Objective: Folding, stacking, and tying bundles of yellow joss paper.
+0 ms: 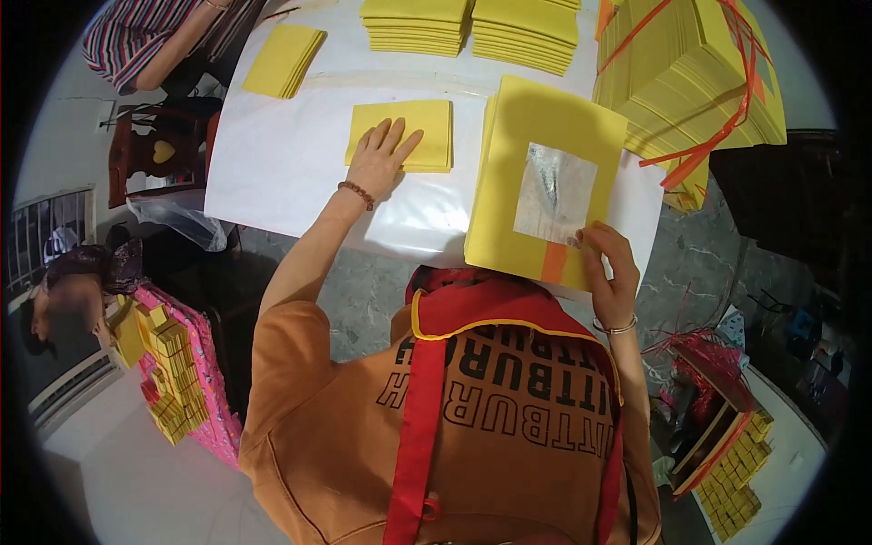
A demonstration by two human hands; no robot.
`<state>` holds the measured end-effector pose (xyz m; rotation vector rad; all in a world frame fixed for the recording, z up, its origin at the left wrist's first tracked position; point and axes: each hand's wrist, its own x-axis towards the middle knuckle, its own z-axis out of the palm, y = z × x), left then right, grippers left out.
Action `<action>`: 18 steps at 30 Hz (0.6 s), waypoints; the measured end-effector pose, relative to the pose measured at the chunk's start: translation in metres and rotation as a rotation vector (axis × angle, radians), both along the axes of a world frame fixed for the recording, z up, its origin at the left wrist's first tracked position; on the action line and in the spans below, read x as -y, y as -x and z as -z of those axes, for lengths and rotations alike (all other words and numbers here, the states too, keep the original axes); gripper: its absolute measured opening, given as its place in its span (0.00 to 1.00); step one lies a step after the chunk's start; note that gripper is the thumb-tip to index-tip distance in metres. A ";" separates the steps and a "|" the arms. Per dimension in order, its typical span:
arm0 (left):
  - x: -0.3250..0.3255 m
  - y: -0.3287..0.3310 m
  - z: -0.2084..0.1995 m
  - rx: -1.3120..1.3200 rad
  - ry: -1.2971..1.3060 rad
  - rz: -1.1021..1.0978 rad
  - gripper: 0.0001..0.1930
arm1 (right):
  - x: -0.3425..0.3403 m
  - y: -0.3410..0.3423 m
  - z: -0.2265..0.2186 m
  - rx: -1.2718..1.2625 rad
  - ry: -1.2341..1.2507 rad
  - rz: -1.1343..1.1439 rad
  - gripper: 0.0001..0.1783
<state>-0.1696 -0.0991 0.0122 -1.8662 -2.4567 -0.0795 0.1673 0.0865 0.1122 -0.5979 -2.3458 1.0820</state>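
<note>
My left hand (pixel 378 166) lies flat, fingers spread, on a small pile of folded yellow paper (pixel 430 136) on the white-covered table (pixel 291 163). To its right is a larger stack of yellow paper sheets (pixel 498 173). The top sheet bears a silver foil square (pixel 556 193) and a short orange strip (pixel 554 262). At the stack's near right edge, my right hand (pixel 615 268) pinches the top sheet beside a corner of the foil. How many sheets the fingers hold is hidden.
Folded yellow bundles (pixel 413 27) line the far side, with another pile (pixel 283 59) at far left. A tall yellow paper block (pixel 672 77) with red plastic ties (pixel 745 91) stands at right. Another person's arm (pixel 182 45) is at upper left. Boxes of yellow bundles flank me.
</note>
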 end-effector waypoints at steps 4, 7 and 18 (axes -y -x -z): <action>0.004 -0.001 0.008 0.058 0.143 -0.010 0.38 | -0.001 0.002 -0.002 0.024 -0.079 -0.044 0.13; 0.004 -0.002 0.010 0.043 0.202 -0.018 0.39 | -0.001 0.001 -0.001 0.029 -0.061 -0.059 0.14; -0.007 -0.002 -0.038 0.255 0.130 0.065 0.35 | -0.007 -0.002 -0.001 0.018 -0.070 -0.128 0.16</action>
